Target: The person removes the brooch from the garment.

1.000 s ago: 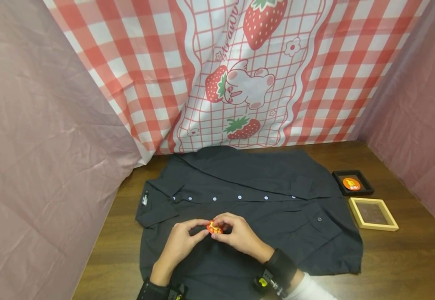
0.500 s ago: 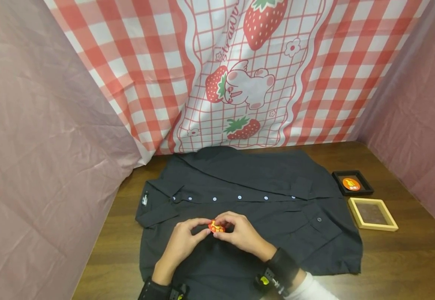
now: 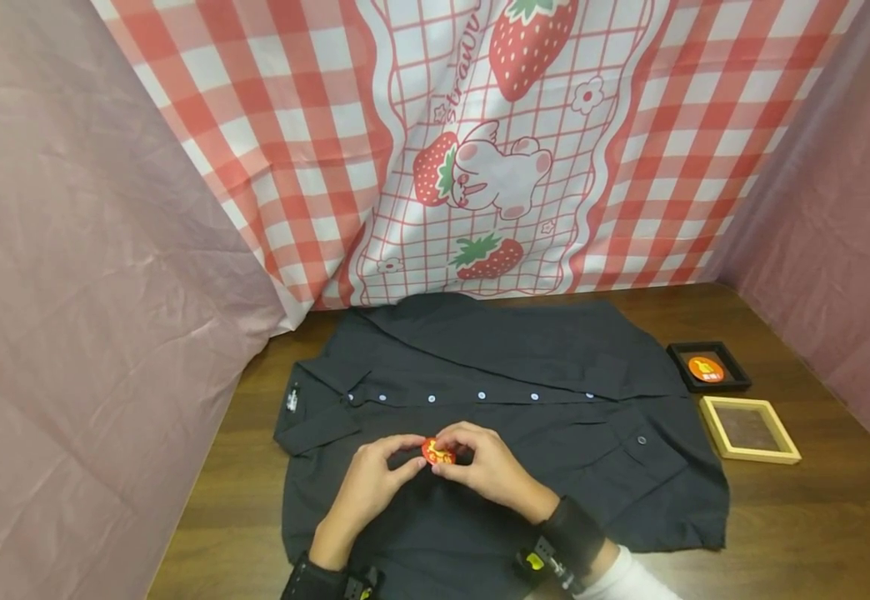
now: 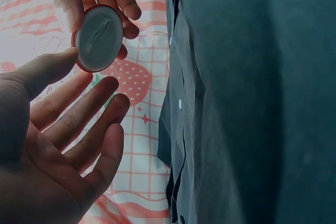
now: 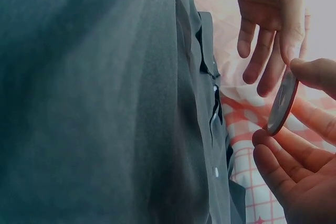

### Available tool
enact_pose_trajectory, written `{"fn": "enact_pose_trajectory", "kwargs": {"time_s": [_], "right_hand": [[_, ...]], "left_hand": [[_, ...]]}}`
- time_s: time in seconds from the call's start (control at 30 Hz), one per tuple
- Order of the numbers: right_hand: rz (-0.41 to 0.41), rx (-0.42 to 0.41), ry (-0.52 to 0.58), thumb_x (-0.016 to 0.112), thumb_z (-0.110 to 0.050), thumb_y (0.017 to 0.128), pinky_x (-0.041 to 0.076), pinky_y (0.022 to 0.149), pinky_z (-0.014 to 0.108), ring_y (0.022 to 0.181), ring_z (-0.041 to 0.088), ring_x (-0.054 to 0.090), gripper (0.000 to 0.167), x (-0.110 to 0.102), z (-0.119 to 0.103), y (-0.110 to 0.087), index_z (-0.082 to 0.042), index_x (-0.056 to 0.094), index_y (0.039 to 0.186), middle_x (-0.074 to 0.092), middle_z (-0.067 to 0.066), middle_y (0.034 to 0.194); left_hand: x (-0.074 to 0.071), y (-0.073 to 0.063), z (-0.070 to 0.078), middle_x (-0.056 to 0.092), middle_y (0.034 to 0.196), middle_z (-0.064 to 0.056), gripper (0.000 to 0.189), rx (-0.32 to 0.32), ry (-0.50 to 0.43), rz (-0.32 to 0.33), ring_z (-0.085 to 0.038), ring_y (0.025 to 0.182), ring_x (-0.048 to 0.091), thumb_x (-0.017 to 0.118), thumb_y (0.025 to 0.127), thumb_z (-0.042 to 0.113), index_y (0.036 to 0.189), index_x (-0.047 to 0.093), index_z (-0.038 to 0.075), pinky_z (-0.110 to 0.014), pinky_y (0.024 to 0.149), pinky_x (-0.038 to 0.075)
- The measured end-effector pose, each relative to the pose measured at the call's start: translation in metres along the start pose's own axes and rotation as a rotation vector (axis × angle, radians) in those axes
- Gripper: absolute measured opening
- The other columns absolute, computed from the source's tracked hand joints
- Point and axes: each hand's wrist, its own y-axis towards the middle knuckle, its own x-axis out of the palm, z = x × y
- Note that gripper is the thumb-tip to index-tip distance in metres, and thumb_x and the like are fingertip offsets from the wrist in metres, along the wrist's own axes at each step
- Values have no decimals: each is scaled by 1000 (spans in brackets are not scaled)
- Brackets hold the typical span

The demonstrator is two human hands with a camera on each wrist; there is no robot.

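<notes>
Over the front of a dark button-up shirt point(image 3: 525, 467), both hands meet at a round badge point(image 3: 438, 452) with a red and yellow face. My left hand point(image 3: 371, 479) has its thumb and index fingertips at the badge's left edge, the other fingers spread loosely below. From the right, my right hand point(image 3: 498, 475) grips the badge between thumb and fingers. In the left wrist view, the badge's pale back point(image 4: 100, 45) shows a safety-pin clasp point(image 4: 100, 34). Seen nearly edge-on in the right wrist view, the badge point(image 5: 283, 100) is held clear of the cloth.
At the right of the wooden table point(image 3: 840, 508) lie a black frame point(image 3: 731, 385) with an orange round badge point(image 3: 707, 369) in it and a pale yellow frame point(image 3: 714, 429). A checked strawberry cloth point(image 3: 315, 158) hangs behind; pink cloths point(image 3: 105, 292) close both sides.
Both hands and the badge have shifted slightly right, and the badge's face has tilted a little more toward the head view. The shirt and frames stay where they are.
</notes>
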Motion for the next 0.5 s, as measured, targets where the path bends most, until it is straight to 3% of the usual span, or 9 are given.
{"fn": "enact_pose_trajectory", "kwargs": {"time_s": [0.5], "right_hand": [[42, -34, -56, 83, -16, 76, 53, 70, 22, 83, 12, 64, 22, -3, -2, -1, -10, 72, 94, 71, 2, 97]], "left_hand": [[-2, -2, -2, 74, 110, -6, 28, -46, -6, -68, -23, 105, 69, 71, 88, 25, 111, 72, 10, -43, 88, 56]]}}
